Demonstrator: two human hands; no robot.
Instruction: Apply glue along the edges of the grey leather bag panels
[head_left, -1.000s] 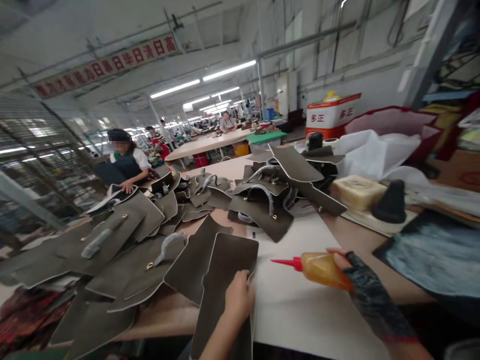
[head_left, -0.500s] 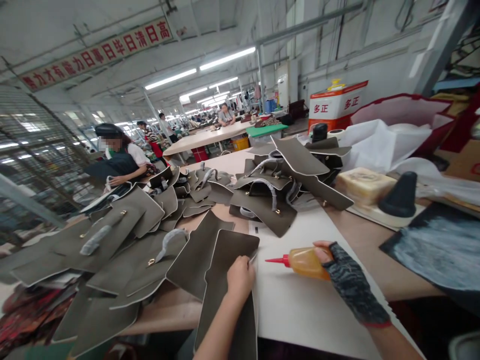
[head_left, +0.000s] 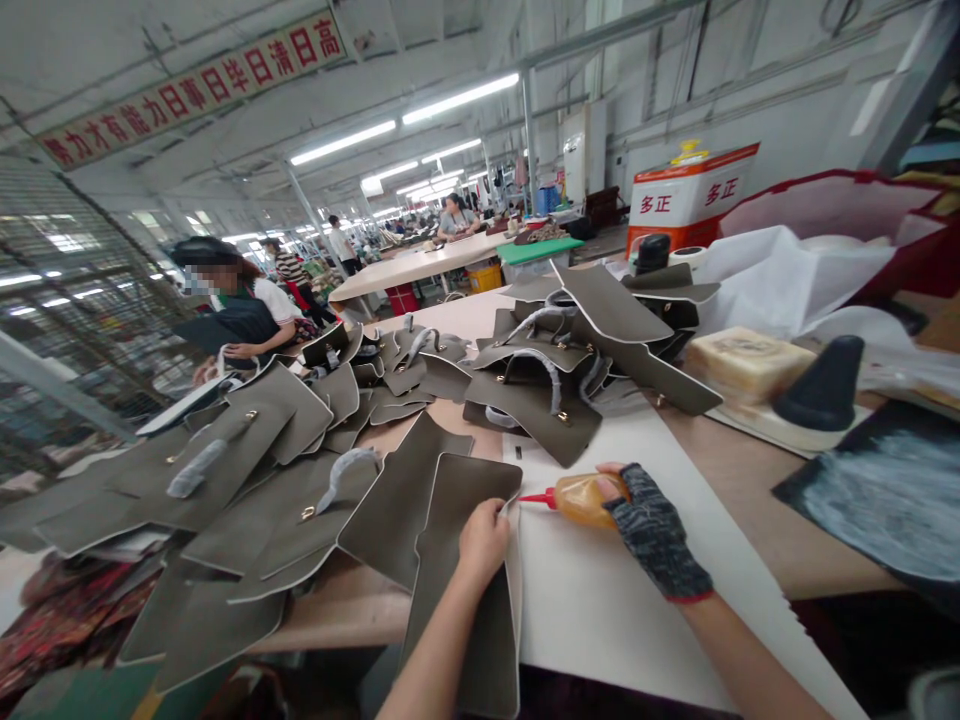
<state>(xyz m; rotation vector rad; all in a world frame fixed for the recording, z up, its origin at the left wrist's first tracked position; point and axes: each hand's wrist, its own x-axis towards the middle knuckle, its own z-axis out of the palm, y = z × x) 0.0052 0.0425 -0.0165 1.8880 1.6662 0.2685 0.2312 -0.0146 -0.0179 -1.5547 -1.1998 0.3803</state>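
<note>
Glue bottle brought to panel edge, lower centre of frame.

Since a second ago the right hand, in a fingerless glove, has carried the amber bottle leftward; its red nozzle now sits just beside the right edge of the olive panel, so gluing looks about to start. Right hand is wrapped around the bottle. Left hand is closed on the panel's right edge, pinching it, just left of the nozzle. More panels lie heaped at left and centre of the table; a co-worker stands upper left.
</note>
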